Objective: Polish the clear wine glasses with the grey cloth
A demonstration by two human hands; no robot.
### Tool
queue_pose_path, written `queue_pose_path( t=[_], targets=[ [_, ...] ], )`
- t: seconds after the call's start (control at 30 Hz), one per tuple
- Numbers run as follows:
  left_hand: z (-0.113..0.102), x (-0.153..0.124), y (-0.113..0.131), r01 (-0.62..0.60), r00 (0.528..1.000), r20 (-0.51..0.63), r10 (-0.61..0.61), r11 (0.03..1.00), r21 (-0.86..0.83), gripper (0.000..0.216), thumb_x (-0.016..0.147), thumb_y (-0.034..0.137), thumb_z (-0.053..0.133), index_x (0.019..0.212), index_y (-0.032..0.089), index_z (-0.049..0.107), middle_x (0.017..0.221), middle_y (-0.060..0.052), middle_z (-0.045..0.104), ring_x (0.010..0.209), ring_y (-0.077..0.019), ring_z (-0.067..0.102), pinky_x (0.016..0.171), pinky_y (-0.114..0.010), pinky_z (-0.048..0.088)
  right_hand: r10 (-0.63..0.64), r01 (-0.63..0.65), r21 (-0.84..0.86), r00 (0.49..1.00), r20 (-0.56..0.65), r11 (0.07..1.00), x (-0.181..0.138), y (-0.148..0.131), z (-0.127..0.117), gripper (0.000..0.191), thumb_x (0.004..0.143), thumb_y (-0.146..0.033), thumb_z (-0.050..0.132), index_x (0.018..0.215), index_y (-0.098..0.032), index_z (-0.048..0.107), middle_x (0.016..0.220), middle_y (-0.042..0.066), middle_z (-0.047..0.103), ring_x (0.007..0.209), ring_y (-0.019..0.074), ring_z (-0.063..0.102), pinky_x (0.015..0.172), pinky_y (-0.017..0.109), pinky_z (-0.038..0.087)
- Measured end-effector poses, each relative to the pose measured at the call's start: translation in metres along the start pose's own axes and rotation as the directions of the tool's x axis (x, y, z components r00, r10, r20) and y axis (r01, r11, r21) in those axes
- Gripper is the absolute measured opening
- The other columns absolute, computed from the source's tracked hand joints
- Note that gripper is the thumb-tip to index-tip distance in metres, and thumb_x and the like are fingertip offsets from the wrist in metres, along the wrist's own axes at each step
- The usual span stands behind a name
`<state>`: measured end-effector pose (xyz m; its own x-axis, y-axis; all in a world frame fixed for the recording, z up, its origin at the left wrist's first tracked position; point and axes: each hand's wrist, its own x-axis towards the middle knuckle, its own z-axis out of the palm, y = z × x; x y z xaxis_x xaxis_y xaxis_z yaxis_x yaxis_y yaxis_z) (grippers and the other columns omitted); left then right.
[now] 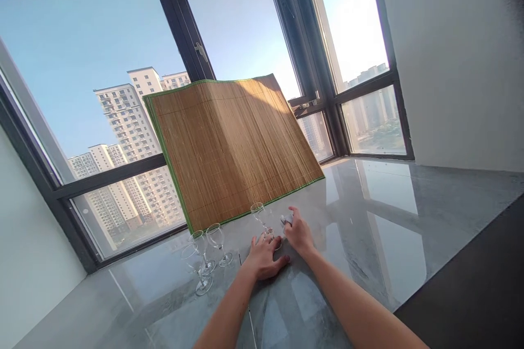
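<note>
Text: none legible | labels, brands: none legible | numbers, signs: none legible

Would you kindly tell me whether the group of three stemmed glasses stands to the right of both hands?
No, the three stemmed glasses stand to the left of the left hand.

A glossy grey windowsill (135, 327) bears three stemmed glasses (203, 285), a fourth glass (258, 215) and a green-edged bamboo mat (233, 147).
</note>
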<state>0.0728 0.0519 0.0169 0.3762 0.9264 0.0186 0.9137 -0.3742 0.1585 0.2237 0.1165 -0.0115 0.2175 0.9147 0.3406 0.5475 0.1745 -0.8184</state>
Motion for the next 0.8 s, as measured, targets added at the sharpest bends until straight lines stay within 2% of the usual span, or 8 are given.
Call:
queue_pose_path(
  t=[0.17, 0.33, 0.63, 0.8],
  targets=[
    [-0.003, -0.017, -0.003, 0.001, 0.999, 0.036, -0.002, 1.000, 0.021, 0.075, 0.086, 0.066, 0.043, 0.150, 0.026, 0.037, 0.162, -0.008, 0.027, 0.150, -0.0325, 0.015, 0.121, -0.057, 0.009, 0.009, -0.009, -0.031, 1.000, 0.005, 0.999, -0.001, -0.002, -0.002, 0.048, 0.087, -0.016, 0.042, 0.135, -0.019, 0.044, 0.093, 0.007, 0.072, 0.086, 0.0192, 0.066, 0.073, 0.027, 0.039],
    [-0.004, -0.046, -0.006, 0.009, 1.000, 0.018, -0.010, 0.999, 0.053, 0.077, 0.085, 0.067, 0.043, 0.150, 0.026, 0.037, 0.162, -0.008, 0.027, 0.150, -0.0319, 0.014, 0.121, -0.056, 0.007, 0.008, -0.008, -0.036, 1.000, 0.012, 0.999, -0.001, -0.003, -0.002, 0.047, 0.087, -0.018, 0.042, 0.134, -0.019, 0.045, 0.089, 0.007, 0.072, 0.083, 0.0209, 0.066, 0.070, 0.027, 0.038],
    [-0.003, -0.088, -0.014, 0.130, 0.991, 0.011, -0.131, 0.990, 0.061, 0.072, 0.088, 0.060, 0.039, 0.150, 0.024, 0.039, 0.160, -0.009, 0.029, 0.149, -0.0321, 0.021, 0.123, -0.051, 0.011, 0.003, -0.002, -0.042, 1.000, 0.017, 0.999, -0.002, -0.003, -0.002, 0.047, 0.089, -0.019, 0.040, 0.135, -0.018, 0.045, 0.090, 0.009, 0.072, 0.083, 0.0225, 0.067, 0.068, 0.028, 0.038],
    [-0.003, -0.112, -0.020, 0.186, 0.982, 0.031, -0.188, 0.981, 0.047, 0.075, 0.086, 0.060, 0.041, 0.152, 0.023, 0.036, 0.162, -0.008, 0.027, 0.150, -0.0321, 0.018, 0.123, -0.049, 0.010, 0.013, -0.012, -0.039, 0.999, 0.030, 0.999, -0.002, -0.003, -0.002, 0.046, 0.088, -0.018, 0.041, 0.135, -0.018, 0.045, 0.089, 0.010, 0.071, 0.082, 0.0231, 0.066, 0.066, 0.028, 0.036]
  ],
)
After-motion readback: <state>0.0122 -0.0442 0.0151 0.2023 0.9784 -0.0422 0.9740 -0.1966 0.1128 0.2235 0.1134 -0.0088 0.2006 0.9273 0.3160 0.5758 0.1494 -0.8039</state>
